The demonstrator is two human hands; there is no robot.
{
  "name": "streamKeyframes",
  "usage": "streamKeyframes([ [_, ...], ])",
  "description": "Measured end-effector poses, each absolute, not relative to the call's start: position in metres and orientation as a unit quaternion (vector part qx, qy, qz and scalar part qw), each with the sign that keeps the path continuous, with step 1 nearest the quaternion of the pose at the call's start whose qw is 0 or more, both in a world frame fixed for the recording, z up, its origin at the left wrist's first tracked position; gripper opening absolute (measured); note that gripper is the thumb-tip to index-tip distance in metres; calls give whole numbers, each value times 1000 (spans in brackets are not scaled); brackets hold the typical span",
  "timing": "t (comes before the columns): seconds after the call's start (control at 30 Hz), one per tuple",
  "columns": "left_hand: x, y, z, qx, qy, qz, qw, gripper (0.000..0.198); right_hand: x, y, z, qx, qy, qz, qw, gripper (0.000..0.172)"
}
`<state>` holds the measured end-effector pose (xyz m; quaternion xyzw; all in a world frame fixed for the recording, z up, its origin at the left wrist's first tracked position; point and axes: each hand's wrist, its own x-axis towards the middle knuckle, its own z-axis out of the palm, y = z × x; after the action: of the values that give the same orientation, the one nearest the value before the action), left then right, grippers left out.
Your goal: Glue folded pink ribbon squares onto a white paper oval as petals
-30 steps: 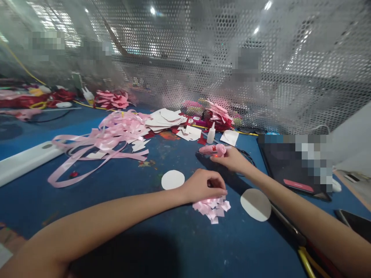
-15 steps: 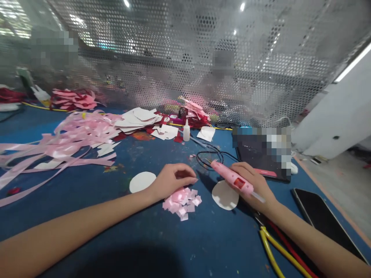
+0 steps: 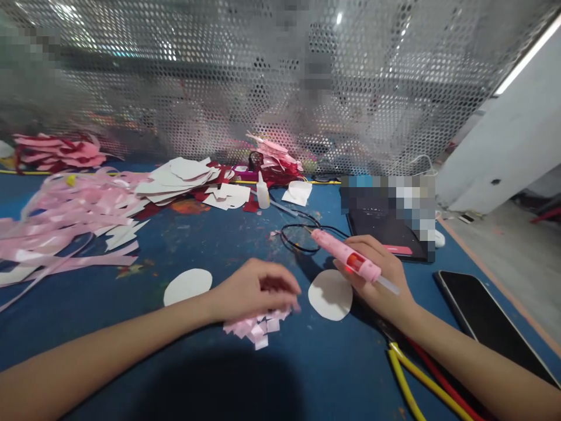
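My left hand hovers over a small pile of pink ribbon pieces, its thumb and fingertips pinched together and slightly blurred. A pale pink ribbon piece shows faintly at those fingertips. In my right hand is a pink hot glue gun, nozzle toward the upper left, a clear glue stick poking out of its back end. Below the glue gun, between my hands, lies a white paper disc. Another white disc lies behind my left wrist, partly covered by it.
Long pink ribbons and white sheets spread across the back left. A glue bottle stands at the back. On the right are a black tablet-like board, a phone and yellow-handled pliers. A black cord loops behind the glue gun.
The view has shifted to the right. My left hand has moved toward the white disc near the glue gun. My right hand still holds the glue gun above that disc.
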<state>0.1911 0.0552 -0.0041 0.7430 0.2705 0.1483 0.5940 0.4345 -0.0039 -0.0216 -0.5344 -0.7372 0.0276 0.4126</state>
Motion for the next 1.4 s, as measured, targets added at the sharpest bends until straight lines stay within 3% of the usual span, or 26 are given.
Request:
streamKeyframes([
  [0.07, 190, 51, 0, 795, 208, 89, 563, 12, 435, -2, -22, -539, -734, 29, 413, 12],
  [0.23, 190, 51, 4, 843, 197, 107, 488, 15, 436, -1, -25, -521, -746, 19, 415, 14],
  [0.7, 186, 55, 11, 822, 217, 93, 517, 17, 433, -4, -22, -484, -773, -9, 411, 18],
  [0.97, 191, 56, -2, 654, 370, 208, 627, 9, 435, -3, -25, -470, -785, -17, 404, 23],
  [1.4, 189, 67, -13, 593, 372, 333, 631, 26, 439, -4, -30, -503, -776, -5, 381, 25],
])
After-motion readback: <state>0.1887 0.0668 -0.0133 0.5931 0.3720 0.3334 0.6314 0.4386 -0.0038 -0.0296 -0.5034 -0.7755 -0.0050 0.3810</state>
